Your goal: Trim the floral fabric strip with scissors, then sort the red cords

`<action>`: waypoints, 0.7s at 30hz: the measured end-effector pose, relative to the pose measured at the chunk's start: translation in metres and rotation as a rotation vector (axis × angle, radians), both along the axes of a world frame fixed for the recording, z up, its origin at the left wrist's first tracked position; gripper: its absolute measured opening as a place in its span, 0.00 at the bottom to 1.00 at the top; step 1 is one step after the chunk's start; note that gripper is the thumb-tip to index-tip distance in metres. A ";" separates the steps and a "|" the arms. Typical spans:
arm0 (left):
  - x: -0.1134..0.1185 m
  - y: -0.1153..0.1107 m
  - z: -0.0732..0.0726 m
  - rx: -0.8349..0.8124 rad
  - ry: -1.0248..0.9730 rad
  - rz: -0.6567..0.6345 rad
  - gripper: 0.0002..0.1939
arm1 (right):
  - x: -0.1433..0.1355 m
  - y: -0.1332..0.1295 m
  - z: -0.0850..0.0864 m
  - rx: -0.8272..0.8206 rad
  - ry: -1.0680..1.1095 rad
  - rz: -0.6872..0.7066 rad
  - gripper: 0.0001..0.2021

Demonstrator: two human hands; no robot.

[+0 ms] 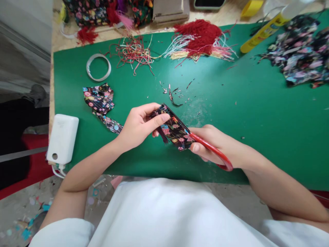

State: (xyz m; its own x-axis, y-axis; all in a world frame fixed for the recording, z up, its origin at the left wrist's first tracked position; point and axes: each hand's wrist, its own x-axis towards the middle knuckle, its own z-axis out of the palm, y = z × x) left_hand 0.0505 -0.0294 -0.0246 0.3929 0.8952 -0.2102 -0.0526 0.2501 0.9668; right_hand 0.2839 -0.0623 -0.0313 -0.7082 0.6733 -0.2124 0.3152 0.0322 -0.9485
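Observation:
My left hand (pixel 137 127) pinches a black floral fabric piece (pixel 173 130) between thumb and fingers, above the front of the table. Dark fringe-like threads (pixel 162 136) hang beneath that piece. Red-handled scissors (pixel 210 148) are in my right hand (pixel 221 139), closed round the handle. Their dark blades lie along the upper edge of the fabric, pointing up and left; how far they are parted cannot be made out. My right thumb is close to the lower right corner of the fabric. Small dark trimmings (pixel 172 96) lie on the mat just beyond my hands.
On the green mat (pixel 269 120) are floral scraps (pixel 99 99), a tape roll (pixel 98 67), tangled cords (pixel 135 53) and red tassel threads (pixel 200 36). A white power bank (pixel 63 139) sits at the left edge. A yellow glue bottle (pixel 267 32) and a fabric heap (pixel 303 51) are at right.

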 end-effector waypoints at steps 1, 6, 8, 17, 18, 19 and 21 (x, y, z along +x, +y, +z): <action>0.000 0.000 0.000 -0.004 -0.004 -0.002 0.22 | 0.000 0.000 0.000 -0.034 0.002 -0.004 0.33; 0.000 0.001 -0.001 -0.047 0.000 -0.011 0.22 | -0.002 -0.002 0.000 -0.251 0.075 -0.033 0.32; 0.001 0.000 -0.001 -0.064 -0.006 -0.013 0.22 | -0.003 -0.004 0.001 -0.286 0.109 -0.055 0.31; 0.000 -0.001 0.002 -0.123 -0.045 0.028 0.21 | 0.003 0.002 0.001 0.019 -0.122 -0.328 0.32; 0.000 -0.001 0.003 -0.136 -0.046 0.030 0.21 | 0.004 0.005 0.002 0.134 -0.254 -0.387 0.32; 0.000 -0.001 0.003 -0.149 -0.048 0.031 0.21 | 0.004 0.009 0.004 0.256 -0.419 -0.454 0.30; 0.001 -0.001 0.004 -0.170 -0.058 0.033 0.22 | 0.005 0.018 0.006 0.444 -0.789 -0.566 0.26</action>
State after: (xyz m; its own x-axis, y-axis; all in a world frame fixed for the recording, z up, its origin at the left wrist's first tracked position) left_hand 0.0512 -0.0301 -0.0210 0.3799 0.8614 -0.3372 -0.1178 0.4066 0.9060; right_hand 0.2887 -0.0443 -0.0252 -0.0370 0.9909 -0.1292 0.9123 -0.0192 -0.4090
